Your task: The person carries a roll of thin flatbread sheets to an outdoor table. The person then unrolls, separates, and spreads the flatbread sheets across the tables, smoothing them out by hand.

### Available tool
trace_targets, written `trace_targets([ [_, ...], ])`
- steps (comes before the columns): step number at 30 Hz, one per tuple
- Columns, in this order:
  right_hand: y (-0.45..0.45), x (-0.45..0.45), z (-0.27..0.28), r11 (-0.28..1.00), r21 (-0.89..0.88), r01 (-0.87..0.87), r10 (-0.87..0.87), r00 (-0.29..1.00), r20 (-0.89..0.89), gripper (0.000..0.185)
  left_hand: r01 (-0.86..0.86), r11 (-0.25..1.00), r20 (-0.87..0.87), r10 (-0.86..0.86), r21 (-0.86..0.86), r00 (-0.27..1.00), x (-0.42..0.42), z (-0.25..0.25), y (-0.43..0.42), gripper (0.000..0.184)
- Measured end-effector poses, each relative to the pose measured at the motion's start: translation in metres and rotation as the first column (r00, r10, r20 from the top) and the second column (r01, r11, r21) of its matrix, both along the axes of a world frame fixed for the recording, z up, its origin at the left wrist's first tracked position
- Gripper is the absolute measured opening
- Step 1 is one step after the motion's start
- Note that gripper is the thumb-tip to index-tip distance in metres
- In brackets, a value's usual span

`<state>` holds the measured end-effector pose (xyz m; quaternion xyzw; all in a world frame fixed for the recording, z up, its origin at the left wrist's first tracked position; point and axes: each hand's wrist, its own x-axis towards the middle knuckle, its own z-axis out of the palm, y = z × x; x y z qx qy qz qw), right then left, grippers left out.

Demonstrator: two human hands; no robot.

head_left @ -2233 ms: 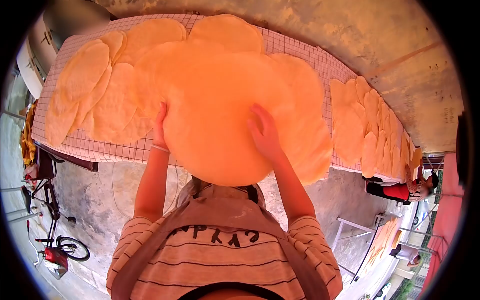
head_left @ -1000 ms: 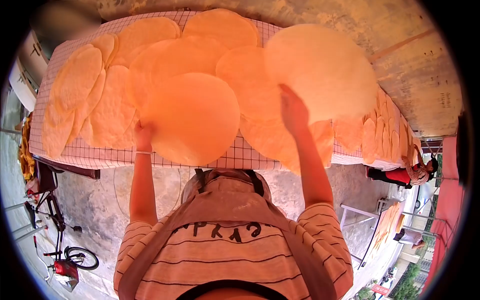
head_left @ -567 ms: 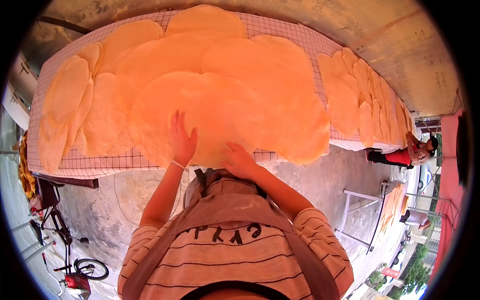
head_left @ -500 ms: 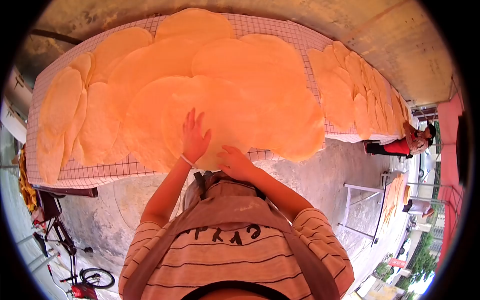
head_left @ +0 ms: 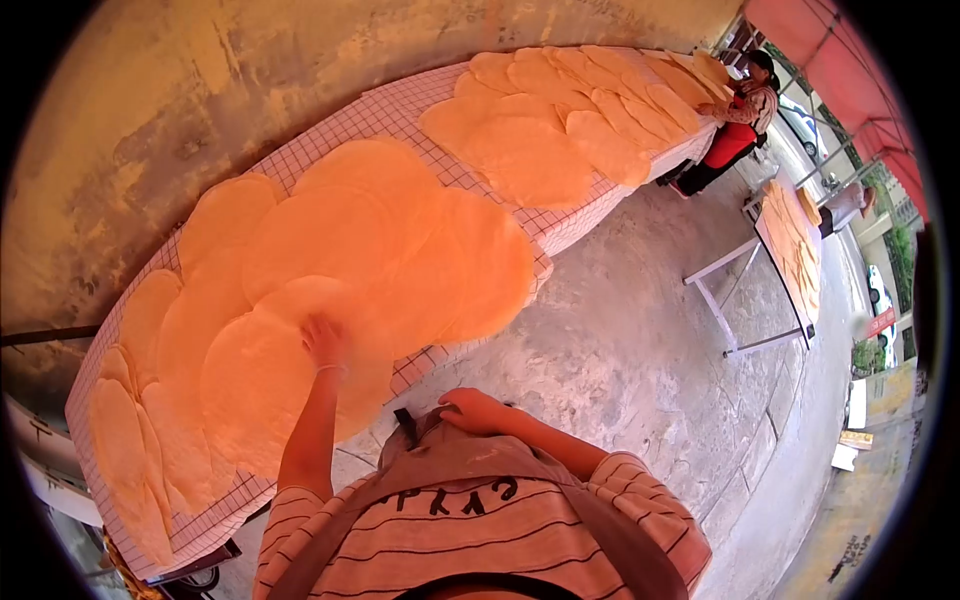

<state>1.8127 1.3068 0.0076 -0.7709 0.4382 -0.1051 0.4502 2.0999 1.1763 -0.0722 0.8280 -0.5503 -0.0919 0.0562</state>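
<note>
Large thin round orange sheets [head_left: 335, 215] overlap on a long table covered with checked cloth [head_left: 400, 105]. My left hand [head_left: 324, 340] lies on the nearest round sheet [head_left: 250, 365], its fingers spread and slightly blurred, gripping nothing. Near my waist, at the top of the brown apron [head_left: 440, 455], is my right hand [head_left: 470, 410]; its fingers are curled down against the apron, and whether they hold anything is hidden.
More round sheets [head_left: 530, 150] cover the far part of the table, where a person [head_left: 735, 130] stands. On the right is a smaller metal-legged table [head_left: 790, 250] with sheets, beside another person [head_left: 850, 205]. A stained wall [head_left: 200, 130] runs behind the long table.
The lifted sheets have come down onto the table and my hands have let go. The view has swung right. My right hand has drawn back to the apron; my left hand remains over the sheets.
</note>
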Motion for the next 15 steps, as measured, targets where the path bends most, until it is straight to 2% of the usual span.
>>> trace_targets([
  [2,0.001,-0.035,-0.005,0.998,-0.050,0.039,-0.039,0.999,-0.008,0.031,0.141,0.974,-0.041,-0.150,-0.175,0.988,-0.053,-0.006,0.003,0.064],
  [5,-0.006,-0.093,-0.001,0.997,-0.075,-0.011,0.007,0.998,-0.057,0.031,0.274,0.852,-0.104,-0.353,-0.446,0.930,-0.163,0.005,0.035,0.060],
  [7,-0.006,-0.130,-0.003,0.997,-0.050,-0.061,0.058,0.997,-0.057,0.031,0.333,0.774,-0.172,-0.487,-0.538,0.856,-0.231,0.012,0.057,0.058],
  [9,-0.003,-0.173,-0.014,0.999,-0.009,-0.031,0.030,0.994,-0.102,0.031,0.432,0.684,-0.196,-0.639,-0.588,0.744,-0.291,0.020,0.079,0.059],
  [11,0.005,-0.216,-0.002,0.996,0.053,0.067,-0.057,0.983,-0.172,0.032,0.613,0.609,-0.147,-0.759,-0.503,0.634,-0.339,0.021,0.094,0.062],
  [14,0.022,-0.278,0.002,0.970,0.106,0.220,-0.208,0.971,-0.119,0.033,0.751,0.420,-0.196,-0.907,-0.509,0.373,-0.392,0.038,0.086,0.062],
  [15,0.025,-0.301,0.005,0.941,0.111,0.319,-0.313,0.947,-0.073,0.034,0.785,0.390,-0.201,-0.921,-0.481,0.334,-0.410,0.037,0.083,0.062],
])
